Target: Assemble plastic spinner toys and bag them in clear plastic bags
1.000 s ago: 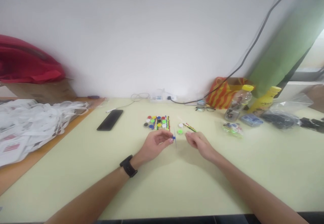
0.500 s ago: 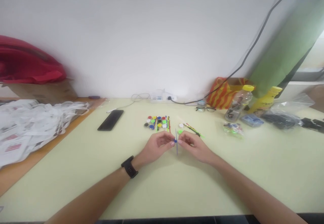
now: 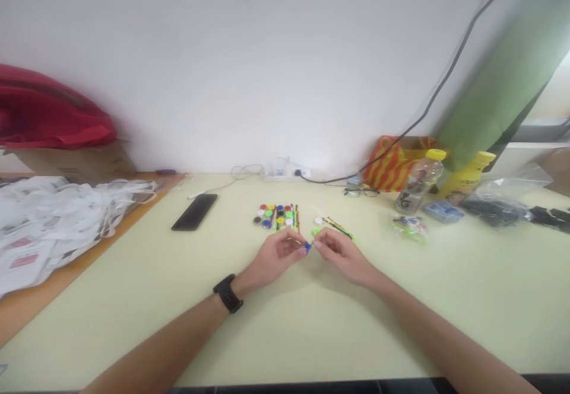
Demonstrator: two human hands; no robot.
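Observation:
My left hand [image 3: 276, 256] and my right hand [image 3: 342, 251] meet above the pale yellow table [image 3: 285, 323], fingertips pinched together on a small blue piece [image 3: 307, 245] between them. Its thin stick is hardly visible now. Just beyond my hands lies a cluster of small coloured caps and sticks [image 3: 276, 215]. A white cap, a green cap and several thin coloured sticks [image 3: 333, 224] lie behind my right hand. A black watch is on my left wrist.
A black phone [image 3: 195, 211] lies at the left. A power strip [image 3: 285, 174], glasses [image 3: 360, 191], two bottles [image 3: 418, 186], a striped bag [image 3: 392, 162] and plastic bags [image 3: 499, 204] line the back right. White bags [image 3: 53, 222] are heaped at the left.
My right hand has come left to meet the left hand and pinch the blue piece. The thin stick that hung below it half a second ago no longer shows.

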